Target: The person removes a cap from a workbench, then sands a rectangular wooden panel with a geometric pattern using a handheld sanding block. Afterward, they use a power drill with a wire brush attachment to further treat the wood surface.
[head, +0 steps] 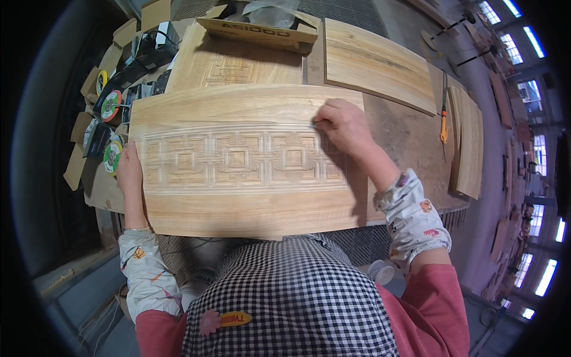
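Note:
A pale wooden panel (250, 214) lies before me, with a carved band of square fretwork and scrolls along its middle. My left hand (129, 166) grips the panel's left edge, thumb on the upper face. Over the upper right of the carving, my right hand (342, 122) has its fingers pinched together at the moulded border line. A small thin object (313, 126) shows at those fingertips, mostly covered, so its kind is unclear. The right forearm casts a shadow across the panel's right end.
Behind lies another carved panel (187, 67) under an open cardboard box (263, 35). A plain board (379, 62), an orange-handled tool (444, 127) and stacked panels (468, 147) occupy the right side. Abrasive discs (110, 105) and opened cartons (80, 151) crowd the workbench's left.

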Demonstrator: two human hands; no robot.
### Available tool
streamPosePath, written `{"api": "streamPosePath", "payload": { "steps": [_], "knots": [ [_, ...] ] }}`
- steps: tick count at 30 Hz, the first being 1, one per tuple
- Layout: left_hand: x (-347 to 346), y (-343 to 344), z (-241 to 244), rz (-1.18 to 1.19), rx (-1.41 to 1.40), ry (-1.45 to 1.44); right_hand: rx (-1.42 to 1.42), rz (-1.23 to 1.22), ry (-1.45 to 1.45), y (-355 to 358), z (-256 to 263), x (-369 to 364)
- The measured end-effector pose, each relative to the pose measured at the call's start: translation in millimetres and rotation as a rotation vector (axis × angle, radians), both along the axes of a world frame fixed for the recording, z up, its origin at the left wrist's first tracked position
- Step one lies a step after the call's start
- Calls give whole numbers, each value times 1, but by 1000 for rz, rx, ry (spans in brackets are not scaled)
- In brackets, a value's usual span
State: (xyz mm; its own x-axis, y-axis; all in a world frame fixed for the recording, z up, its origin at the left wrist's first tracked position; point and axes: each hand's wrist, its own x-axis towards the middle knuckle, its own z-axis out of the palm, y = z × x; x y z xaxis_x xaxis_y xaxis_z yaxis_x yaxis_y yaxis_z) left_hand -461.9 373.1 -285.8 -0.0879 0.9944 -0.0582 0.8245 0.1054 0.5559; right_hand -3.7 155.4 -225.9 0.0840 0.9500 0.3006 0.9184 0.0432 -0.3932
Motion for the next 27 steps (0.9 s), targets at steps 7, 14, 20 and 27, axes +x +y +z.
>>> {"api": "streamPosePath", "payload": {
  "steps": [7,14,20,27],
  "knots": [
    [15,-4,13,40,-26,110,256,169,114,109,-36,-134],
    [1,0,2,37,-14,109,294,242,136,103,-31,-134],
    [8,-5,7,24,-8,71,66,-5,-116,-16,2,9],
    [18,-10,17,48,-40,144,-171,-101,28,-27,13,1]
  ]
}}
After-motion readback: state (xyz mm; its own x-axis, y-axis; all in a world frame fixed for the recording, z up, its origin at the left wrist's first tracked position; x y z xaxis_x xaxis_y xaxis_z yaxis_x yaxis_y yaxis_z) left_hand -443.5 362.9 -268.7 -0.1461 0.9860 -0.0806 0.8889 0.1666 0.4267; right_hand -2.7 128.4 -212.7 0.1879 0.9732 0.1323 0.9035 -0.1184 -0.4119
